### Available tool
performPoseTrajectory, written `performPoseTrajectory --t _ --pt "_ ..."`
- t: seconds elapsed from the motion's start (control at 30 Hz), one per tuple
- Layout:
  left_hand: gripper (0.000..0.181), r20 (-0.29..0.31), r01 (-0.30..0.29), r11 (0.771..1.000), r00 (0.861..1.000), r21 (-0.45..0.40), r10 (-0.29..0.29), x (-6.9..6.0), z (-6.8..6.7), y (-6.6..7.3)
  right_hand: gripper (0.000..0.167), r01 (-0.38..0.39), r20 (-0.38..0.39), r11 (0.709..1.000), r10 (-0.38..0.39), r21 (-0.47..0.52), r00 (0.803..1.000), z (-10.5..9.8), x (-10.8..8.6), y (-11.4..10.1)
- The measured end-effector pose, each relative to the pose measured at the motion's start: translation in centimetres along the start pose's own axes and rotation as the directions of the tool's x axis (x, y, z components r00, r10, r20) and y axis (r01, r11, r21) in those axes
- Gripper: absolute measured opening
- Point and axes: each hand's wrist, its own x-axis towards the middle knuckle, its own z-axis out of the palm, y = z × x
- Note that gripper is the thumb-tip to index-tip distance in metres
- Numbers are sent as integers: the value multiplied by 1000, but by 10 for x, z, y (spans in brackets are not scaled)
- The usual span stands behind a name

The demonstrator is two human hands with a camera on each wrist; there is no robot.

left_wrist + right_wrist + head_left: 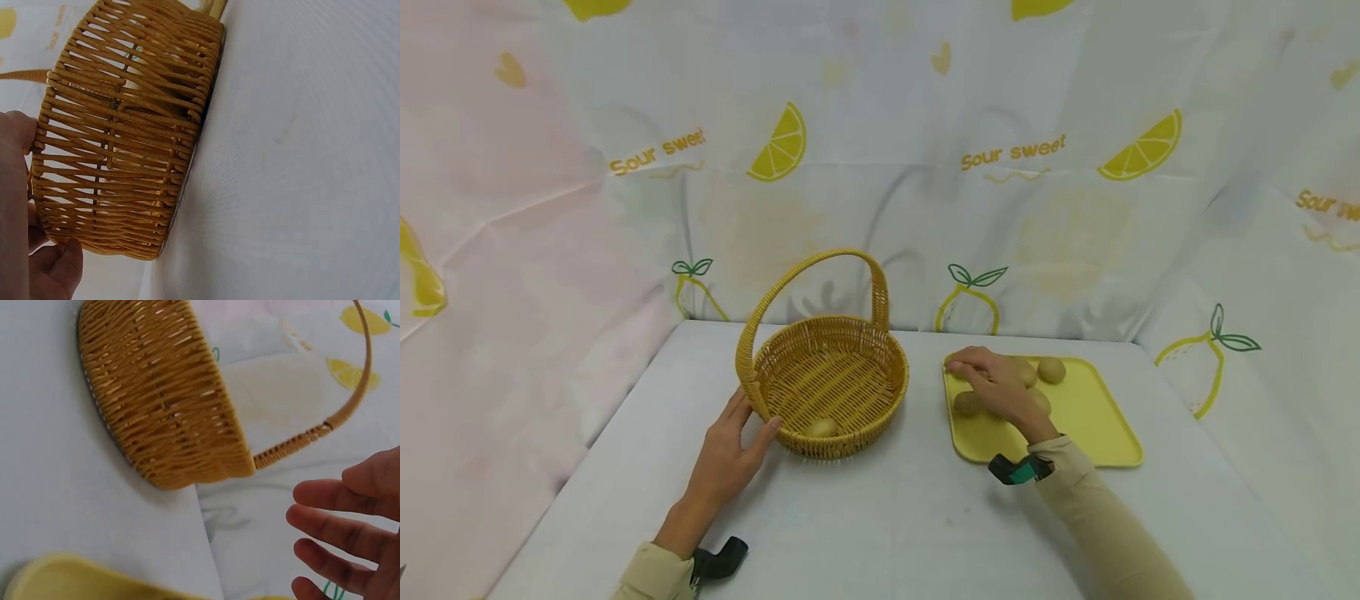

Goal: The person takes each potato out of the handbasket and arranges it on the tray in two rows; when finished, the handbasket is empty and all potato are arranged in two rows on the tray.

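Note:
A round wicker basket [850, 446] with a tall arched handle stands on the table, and one small pale potato [822, 428] lies inside near its front wall. My left hand [722, 458] grips the basket's left rim by the handle's foot; the left wrist view shows fingers bent against the woven wall [125, 137]. Over a yellow tray [1097, 417] hovers my right hand [1000, 390], partly hiding several brownish potatoes [1052, 370]. In the right wrist view the right hand's fingers [340, 528] are spread, with nothing between them.
A white cloth covers the table [880, 533]. Behind it hangs a lemon-printed curtain [880, 192], which also closes off both sides. The tray stands to the right of the basket, with a gap of table between them.

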Motion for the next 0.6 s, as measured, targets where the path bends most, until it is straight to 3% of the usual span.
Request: performPoseTrajectory --t 0.33,0.5,0.6 --pt "66 5 -1 1000 1000 0 1 0 1 1 21 97 84 994 -101 55 991 36 31 -23" --pt "67 5 2 1000 1000 0 -2 0 0 2 20 103 93 989 -113 102 989 57 43 -33" --pt "67 5 8 1000 1000 1 -8 -1 -1 3 23 77 140 987 -97 138 985 68 50 -40"
